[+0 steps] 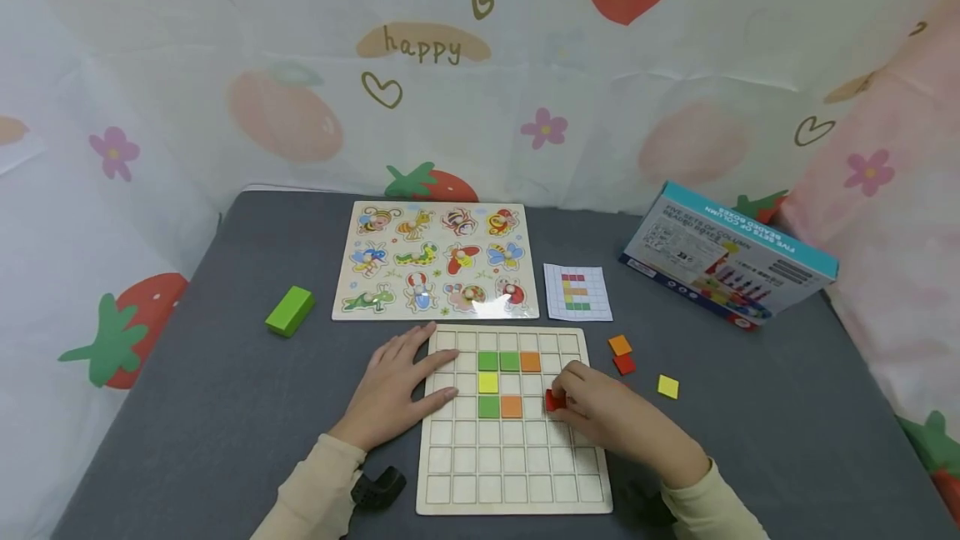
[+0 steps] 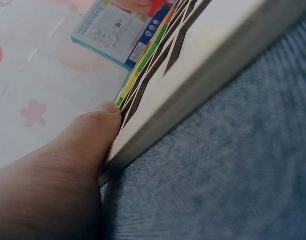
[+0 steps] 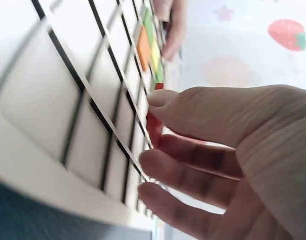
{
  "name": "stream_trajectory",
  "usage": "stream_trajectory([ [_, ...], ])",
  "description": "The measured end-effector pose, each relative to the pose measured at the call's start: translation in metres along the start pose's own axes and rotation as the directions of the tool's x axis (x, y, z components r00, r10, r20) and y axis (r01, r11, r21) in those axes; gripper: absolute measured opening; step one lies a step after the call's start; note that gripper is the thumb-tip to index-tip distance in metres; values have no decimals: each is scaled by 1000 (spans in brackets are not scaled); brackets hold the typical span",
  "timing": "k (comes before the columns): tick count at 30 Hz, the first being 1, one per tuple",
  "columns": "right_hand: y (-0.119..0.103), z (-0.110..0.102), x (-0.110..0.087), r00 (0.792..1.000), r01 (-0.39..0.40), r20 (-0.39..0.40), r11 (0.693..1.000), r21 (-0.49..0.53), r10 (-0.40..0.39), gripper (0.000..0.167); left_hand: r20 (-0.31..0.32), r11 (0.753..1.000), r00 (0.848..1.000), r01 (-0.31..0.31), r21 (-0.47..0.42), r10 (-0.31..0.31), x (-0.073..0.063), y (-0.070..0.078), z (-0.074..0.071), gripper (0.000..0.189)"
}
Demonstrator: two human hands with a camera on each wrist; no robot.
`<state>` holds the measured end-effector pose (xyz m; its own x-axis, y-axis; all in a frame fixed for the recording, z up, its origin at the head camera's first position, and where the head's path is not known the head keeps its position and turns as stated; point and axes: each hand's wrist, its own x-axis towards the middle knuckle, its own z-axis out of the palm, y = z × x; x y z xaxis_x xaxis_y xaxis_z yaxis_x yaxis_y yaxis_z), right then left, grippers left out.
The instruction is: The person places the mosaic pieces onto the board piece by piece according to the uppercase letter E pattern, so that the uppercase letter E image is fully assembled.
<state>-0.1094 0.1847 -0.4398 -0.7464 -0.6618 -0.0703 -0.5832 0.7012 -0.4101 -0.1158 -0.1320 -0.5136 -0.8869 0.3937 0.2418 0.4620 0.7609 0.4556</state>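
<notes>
A cream wooden grid board [image 1: 489, 461] lies at the front of the table. Its cells hold several coloured square tiles, among them a yellow tile [image 1: 488, 382] and an orange tile [image 1: 512, 407]. My left hand [image 1: 393, 386] rests at the board's left edge, fingers spread and thumb over the rim; the left wrist view shows the thumb [image 2: 105, 120] on the edge. On the right, my right hand [image 1: 603, 407] pinches a red tile [image 1: 554, 401] between thumb and finger, close over the grid. In the right wrist view the red tile [image 3: 153, 127] stands tilted on edge.
Loose orange [image 1: 619, 345], red [image 1: 624, 365] and yellow [image 1: 667, 387] tiles lie right of the board. Behind are a pattern card [image 1: 579, 292], an insect picture board [image 1: 435, 261] and a box [image 1: 731, 257]. A green block [image 1: 290, 311] sits at left.
</notes>
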Motion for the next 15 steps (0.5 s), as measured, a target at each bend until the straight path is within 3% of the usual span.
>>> stream_trajectory([
  [7,-8,12,6,996,79,-37,995,-59,-81,19,47,1000,999,25,11,-26,1,-1,0,53],
  [15,-8,18,8,992,108,-57,986,-130,-116,19,55,1000,998,28,5,-28,1,-1,0,54],
])
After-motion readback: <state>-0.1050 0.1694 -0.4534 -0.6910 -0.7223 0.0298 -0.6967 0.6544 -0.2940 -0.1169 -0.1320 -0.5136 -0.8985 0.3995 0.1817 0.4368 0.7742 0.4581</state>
